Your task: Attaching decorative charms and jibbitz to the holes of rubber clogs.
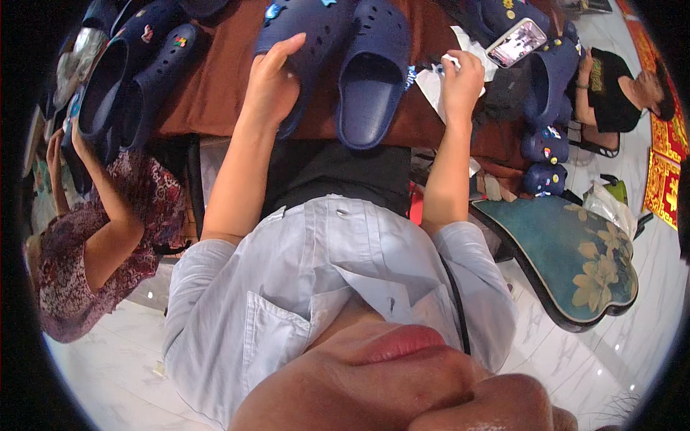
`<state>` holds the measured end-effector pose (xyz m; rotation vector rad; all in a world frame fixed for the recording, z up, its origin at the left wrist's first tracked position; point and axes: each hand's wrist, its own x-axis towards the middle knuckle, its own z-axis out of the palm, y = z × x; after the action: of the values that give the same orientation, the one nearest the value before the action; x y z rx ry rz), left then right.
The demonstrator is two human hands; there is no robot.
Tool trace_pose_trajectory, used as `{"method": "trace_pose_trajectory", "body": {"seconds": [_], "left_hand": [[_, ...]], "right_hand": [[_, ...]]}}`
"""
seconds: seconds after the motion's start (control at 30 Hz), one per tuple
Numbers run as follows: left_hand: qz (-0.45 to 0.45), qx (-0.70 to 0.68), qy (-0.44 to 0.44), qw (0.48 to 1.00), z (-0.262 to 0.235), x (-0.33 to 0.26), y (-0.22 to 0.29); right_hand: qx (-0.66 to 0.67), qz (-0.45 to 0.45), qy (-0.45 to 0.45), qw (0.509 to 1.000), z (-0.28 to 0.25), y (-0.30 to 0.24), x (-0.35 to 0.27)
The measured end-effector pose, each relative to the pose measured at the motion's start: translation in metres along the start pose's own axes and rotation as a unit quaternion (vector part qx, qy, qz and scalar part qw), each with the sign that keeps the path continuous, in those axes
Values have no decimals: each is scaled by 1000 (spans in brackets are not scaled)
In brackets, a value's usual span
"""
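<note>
Two navy clogs lie side by side in front of me on the brown cloth. My left hand (274, 86) is on the left clog (316, 36), thumb stretched out and its fingers hidden; light-blue charms sit on that clog's upper. Beside it, the right clog (372, 93) has bare holes in its upper and its heel toward me. My right hand (463, 82) hovers over a sheet of white paper (431, 92), fingertips pinched together on a small white piece (451, 61) too small to name. A blue charm (412, 77) shows between the right clog and the paper.
Brown cloth (208, 93) covers the table. A lit phone (517, 42) lies by the paper, near more clogs (550, 79). At left, a person in a patterned top (108, 237) handles navy clogs (108, 86). A blue floral cushioned seat (568, 258) stands at right; another person (611, 90) sits beyond.
</note>
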<state>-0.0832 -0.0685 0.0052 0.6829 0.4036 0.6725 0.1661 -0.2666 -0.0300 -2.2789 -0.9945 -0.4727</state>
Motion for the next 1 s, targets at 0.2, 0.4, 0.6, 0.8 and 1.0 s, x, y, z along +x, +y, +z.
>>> {"method": "trace_pose_trajectory", "body": {"seconds": [0.2,0.4,0.6,0.8,1.0], "left_hand": [[-21,-35,38,998,1,6,-11],[59,88,2,994,6,4,-18],[225,282,7,933,-29,5,-33],[48,112,98,988,-8,-1,-23],[85,79,73,991,-4,-1,-32]], "right_hand": [[184,-102,31,977,-1,-78,37],[180,-263,-16,948,0,-166,66],[114,-255,8,960,54,-195,45],[177,-224,23,958,45,-206,43],[247,-203,21,947,42,-197,48]]}}
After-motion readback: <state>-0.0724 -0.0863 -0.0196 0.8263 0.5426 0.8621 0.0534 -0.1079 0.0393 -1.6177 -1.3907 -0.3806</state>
